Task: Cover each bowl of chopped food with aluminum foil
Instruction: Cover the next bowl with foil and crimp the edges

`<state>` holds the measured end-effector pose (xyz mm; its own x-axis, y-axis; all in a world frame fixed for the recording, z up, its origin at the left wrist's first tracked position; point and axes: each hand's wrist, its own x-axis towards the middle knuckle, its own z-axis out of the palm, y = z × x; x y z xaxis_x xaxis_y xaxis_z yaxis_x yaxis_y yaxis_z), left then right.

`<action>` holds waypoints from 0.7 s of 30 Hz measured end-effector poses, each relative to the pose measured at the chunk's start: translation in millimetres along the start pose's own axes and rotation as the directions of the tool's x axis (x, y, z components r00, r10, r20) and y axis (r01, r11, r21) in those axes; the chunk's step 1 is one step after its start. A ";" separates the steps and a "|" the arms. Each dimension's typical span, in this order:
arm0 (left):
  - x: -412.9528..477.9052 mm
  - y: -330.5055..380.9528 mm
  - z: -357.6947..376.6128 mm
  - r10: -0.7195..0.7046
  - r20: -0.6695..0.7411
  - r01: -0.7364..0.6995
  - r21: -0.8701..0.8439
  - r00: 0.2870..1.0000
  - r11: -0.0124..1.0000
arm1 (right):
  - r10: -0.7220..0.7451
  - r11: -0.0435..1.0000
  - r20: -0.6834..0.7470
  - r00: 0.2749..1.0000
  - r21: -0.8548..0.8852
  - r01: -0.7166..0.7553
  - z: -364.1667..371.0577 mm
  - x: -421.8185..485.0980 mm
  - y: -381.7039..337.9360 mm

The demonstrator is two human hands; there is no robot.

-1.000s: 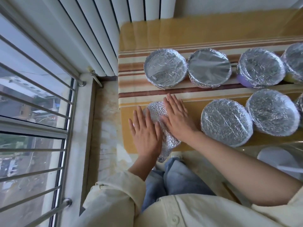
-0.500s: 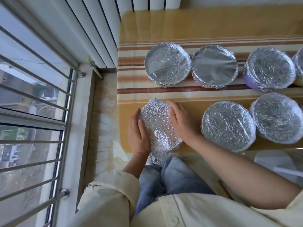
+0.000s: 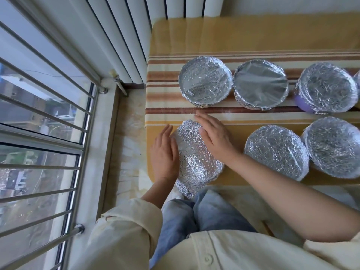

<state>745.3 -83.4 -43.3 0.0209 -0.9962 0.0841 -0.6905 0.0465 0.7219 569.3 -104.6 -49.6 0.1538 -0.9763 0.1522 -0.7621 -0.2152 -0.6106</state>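
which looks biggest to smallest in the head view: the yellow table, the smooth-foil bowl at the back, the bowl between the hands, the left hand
1. yellow table
2. bowl between the hands and smooth-foil bowl: look alike, and the first is nearer the camera, so unranked
3. left hand

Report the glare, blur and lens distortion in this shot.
Head view: daylight sheens the glossy table and sparkles on the foil-covered bowl pressed between the left hand and right hand. The wide-angle lens fans out the window bars. The buildings outside look soft and smeared.
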 end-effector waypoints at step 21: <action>5.0 8.1 4.2 -0.172 0.076 0.174 -0.023 0.982 0.984 | -0.034 0.998 0.218 0.975 0.054 0.023 6.5 27.1 -7.5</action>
<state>736.7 -88.3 -39.9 0.0848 -0.9920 -0.0936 -0.6592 -0.1263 0.7413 583.2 -129.6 -45.9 0.3125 -0.9499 0.0000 -0.7237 -0.2380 -0.6478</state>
